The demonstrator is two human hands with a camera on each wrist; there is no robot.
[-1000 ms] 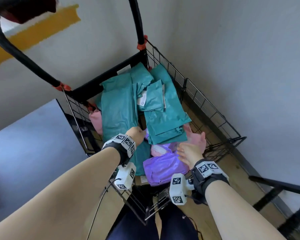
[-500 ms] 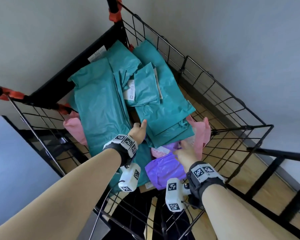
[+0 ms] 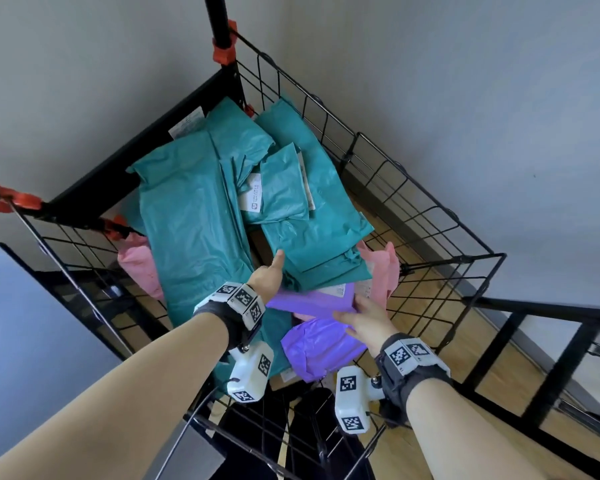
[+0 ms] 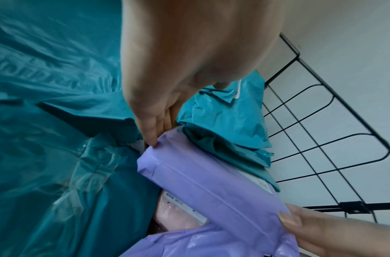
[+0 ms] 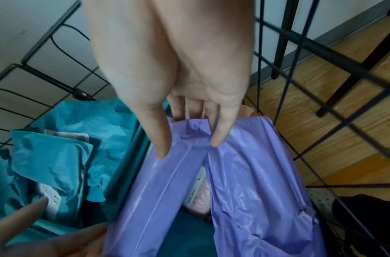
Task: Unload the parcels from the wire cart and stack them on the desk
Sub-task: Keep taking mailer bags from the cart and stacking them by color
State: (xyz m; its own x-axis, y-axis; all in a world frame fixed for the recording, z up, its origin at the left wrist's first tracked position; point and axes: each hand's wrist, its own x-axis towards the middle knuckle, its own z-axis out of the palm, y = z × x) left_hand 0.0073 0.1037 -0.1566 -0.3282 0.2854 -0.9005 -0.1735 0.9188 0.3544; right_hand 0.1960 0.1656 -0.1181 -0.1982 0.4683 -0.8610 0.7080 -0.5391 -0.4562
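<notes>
The black wire cart (image 3: pixel 118 169) holds several teal, pink and purple parcels. A flat purple parcel (image 3: pixel 312 301) (image 4: pixel 211 182) (image 5: pixel 150 191) is raised between my hands, its far part under a stack of teal parcels (image 3: pixel 319 237). My right hand (image 3: pixel 361 315) (image 5: pixel 189 148) pinches its right end, thumb on top, fingers behind. My left hand (image 3: pixel 269 277) (image 4: pixel 167 111) has its fingers curled at the parcel's left end, under the teal stack, with the thumb lying on the top teal parcel.
A long teal parcel (image 3: pixel 191 230) fills the cart's left side. A crumpled purple bag (image 3: pixel 319 351) lies below my hands, with pink parcels (image 3: pixel 136 268) at the sides. The grey desk (image 3: pixel 21 323) is at the left, a black frame (image 3: pixel 534 341) at the right.
My right hand has taken hold of the flat purple parcel and both hands have raised it from under the teal stack. The view has swung closer over the cart.
</notes>
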